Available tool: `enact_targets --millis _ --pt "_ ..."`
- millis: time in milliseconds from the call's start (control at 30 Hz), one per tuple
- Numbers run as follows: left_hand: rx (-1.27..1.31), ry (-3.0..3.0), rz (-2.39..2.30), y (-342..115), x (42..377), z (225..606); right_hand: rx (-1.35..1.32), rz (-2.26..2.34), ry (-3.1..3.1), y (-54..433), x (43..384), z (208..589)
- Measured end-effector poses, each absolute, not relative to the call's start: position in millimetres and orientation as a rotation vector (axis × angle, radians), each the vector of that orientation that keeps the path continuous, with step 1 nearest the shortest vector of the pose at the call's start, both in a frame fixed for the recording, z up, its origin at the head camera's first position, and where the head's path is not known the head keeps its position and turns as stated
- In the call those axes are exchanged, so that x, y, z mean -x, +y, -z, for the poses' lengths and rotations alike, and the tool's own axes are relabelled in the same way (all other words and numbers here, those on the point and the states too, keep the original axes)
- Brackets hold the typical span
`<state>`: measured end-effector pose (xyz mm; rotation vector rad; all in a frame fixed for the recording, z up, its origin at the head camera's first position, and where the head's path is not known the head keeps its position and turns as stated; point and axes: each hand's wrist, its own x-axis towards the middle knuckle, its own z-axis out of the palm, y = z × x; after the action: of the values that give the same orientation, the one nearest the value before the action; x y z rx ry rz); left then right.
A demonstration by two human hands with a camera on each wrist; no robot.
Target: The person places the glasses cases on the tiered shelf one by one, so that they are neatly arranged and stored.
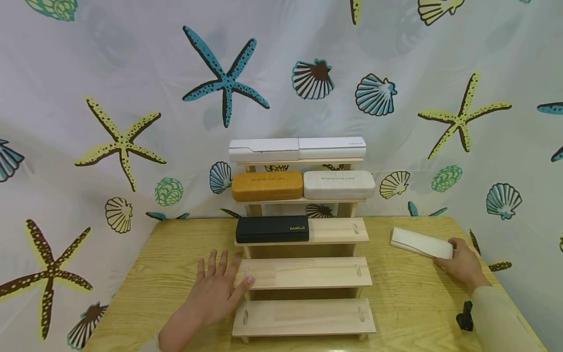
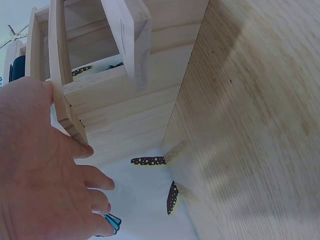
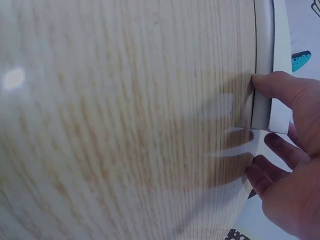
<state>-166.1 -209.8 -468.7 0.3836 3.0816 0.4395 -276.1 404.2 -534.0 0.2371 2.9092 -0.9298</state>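
On the right side of the table, my right hand (image 1: 461, 264) pinches the near-right end of a white glasses case (image 1: 418, 242). In the right wrist view the thumb (image 3: 275, 85) lies against one long side of the case, and the index finger is partly hidden behind it. My left hand (image 1: 215, 293) rests at the left end of a tiered wooden rack (image 1: 303, 317), fingers spread and thumb over the second step from the front. A black glasses case (image 1: 272, 229) sits on the left half of the middle step.
Higher on the rack stand an orange case (image 1: 267, 186) beside a grey-white case (image 1: 339, 185), with two slim white cases (image 1: 264, 149) on the top step. A small black object (image 1: 465, 317) lies near the right forearm. A patterned curtain (image 1: 281, 117) hangs behind the wooden table (image 1: 176, 254).
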Motion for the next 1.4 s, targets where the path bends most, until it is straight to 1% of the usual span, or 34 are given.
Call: enact_targets --millis 367,700,867,1400 --pt "-0.396 3.092 -0.438 -210.9 166.9 472.1 -0.187 0.950 2.907 407.4 273.6 538.5" --pt "-0.405 3.112 -0.436 -210.8 166.9 472.6 -0.092 0.780 2.984 405.7 273.4 538.1" --pt "-0.402 3.113 -0.434 -211.3 167.2 473.4 -0.060 0.803 2.992 404.4 272.1 537.4" --pt "-0.398 3.101 -0.438 -211.5 165.8 471.8 -0.094 0.825 2.971 403.2 268.5 534.0"
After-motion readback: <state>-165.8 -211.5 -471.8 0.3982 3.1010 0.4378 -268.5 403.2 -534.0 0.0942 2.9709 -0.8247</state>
